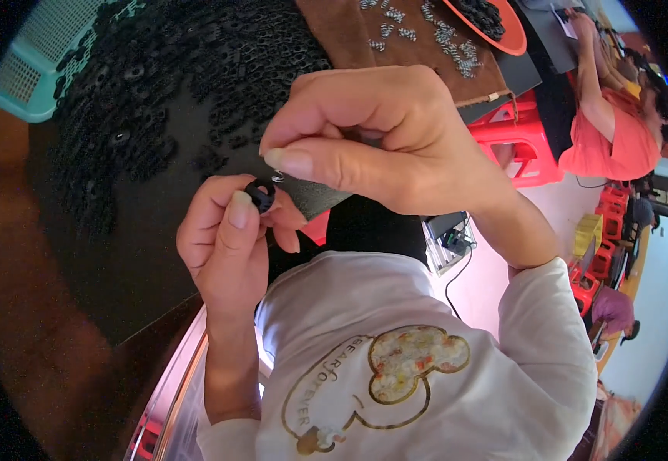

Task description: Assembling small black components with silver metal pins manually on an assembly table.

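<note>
My left hand (226, 238) is closed around a small black ring-shaped plastic part (260, 197), its thumb pressed on the near side and an opening turned up. Just above that part, my right hand (388, 138) pinches thumb and forefinger together on a small metal coil spring (278, 177). The spring's lower end shows below the thumb tip, close to the black part; whether they touch I cannot tell. Many similar black parts (249, 61) lie spread over the dark mat (149, 284) beyond my hands. Loose coil springs (445, 38) are scattered on a brown cloth (342, 38).
A teal basket (30, 88) stands at the far left. At the far right, an orange bowl (509, 38) holds small black pieces. Beside the table are a red plastic stool (530, 146) and a seated person in a coral top (614, 146). More stools (607, 223) stand further off.
</note>
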{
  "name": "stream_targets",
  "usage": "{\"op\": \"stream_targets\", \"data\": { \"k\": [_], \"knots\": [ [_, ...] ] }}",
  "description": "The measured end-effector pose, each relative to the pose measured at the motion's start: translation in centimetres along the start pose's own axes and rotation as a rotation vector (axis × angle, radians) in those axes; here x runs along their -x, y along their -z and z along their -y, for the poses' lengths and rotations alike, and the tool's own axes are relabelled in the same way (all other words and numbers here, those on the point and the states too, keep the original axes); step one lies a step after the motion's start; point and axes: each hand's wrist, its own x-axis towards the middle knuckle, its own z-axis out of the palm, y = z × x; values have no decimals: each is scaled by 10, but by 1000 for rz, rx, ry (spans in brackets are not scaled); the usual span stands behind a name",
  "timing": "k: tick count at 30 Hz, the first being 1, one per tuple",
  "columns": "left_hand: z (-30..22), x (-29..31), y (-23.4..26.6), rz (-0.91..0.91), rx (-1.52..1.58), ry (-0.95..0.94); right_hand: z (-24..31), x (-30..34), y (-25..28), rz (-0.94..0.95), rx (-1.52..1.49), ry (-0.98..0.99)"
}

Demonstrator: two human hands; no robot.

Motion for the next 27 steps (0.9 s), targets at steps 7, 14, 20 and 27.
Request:
{"op": "stream_targets", "data": {
  "k": [7,14,20,27],
  "knots": [
    [-2,-1,0,23,37,-14,-11,-2,-17,-24,40,106],
    [-4,-1,3,12,128,3,-9,10,-23,-32,301,272],
    [-3,-1,4,-6,163,3,-16,6,-31,-53,233,292],
    [-3,-1,3,-2,151,20,-10,2,-18,32,167,221]
  ]
}}
